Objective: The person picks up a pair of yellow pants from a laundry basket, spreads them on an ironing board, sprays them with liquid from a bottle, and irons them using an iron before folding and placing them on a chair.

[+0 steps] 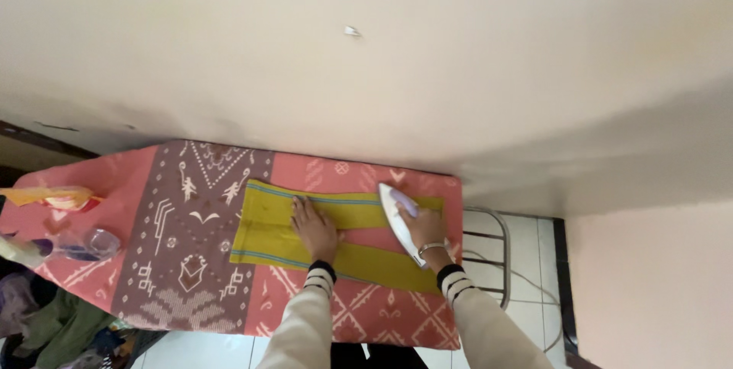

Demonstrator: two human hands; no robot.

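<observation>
A white iron [400,221] is gripped by the right hand [424,227] on yellow-green cloth [267,235]; the left hand [314,228], pressed flat and empty nearby, could seemingly be scorched.

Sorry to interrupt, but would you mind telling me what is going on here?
A person is ironing at a patterned pink ironing board. Their right hand grips a white and purple iron set on a folded yellow-green cloth, and their left hand presses flat on that cloth. A clear plastic bottle lies at the board's far left.
</observation>
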